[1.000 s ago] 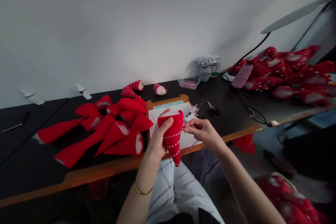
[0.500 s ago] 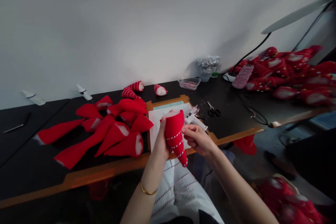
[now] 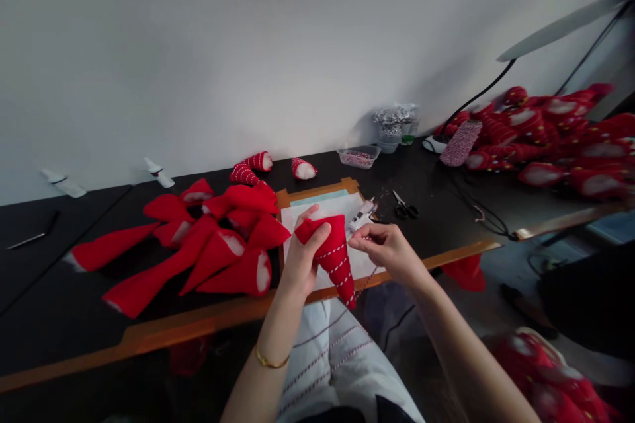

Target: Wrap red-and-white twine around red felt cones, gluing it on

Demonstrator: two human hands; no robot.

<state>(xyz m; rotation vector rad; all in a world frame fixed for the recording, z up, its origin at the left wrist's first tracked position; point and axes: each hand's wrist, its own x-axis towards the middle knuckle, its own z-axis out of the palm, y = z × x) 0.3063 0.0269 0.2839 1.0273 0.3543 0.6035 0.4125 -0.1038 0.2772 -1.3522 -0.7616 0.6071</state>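
My left hand [image 3: 303, 256] is closed around the wide end of a red stuffed fabric cone [image 3: 333, 248], its thumb lying across the front. The cone hangs tip down over the table's front edge, with red-and-white twine [image 3: 342, 264] wound around it in several turns. To the right of the cone, my right hand [image 3: 387, 248] pinches the twine between thumb and fingers, held apart from the fabric. Just beyond that hand lies a white glue gun [image 3: 363, 214] on a white sheet [image 3: 292, 218]. Lengths of twine lie across my lap.
Plain red stuffed cones [image 3: 218, 254] are heaped on the left. Scissors [image 3: 405, 206], a clear tray of twine pieces [image 3: 358, 157] and a twine spool [image 3: 460, 143] sit to the right. A lamp [image 3: 560, 26] overhangs decorated red cones [image 3: 555, 119]. White bottles [image 3: 159, 173] stand along the wall.
The cone's wide end has turned and tilted in my left hand, whose thumb now crosses its front. My right hand has moved right, away from the cone.
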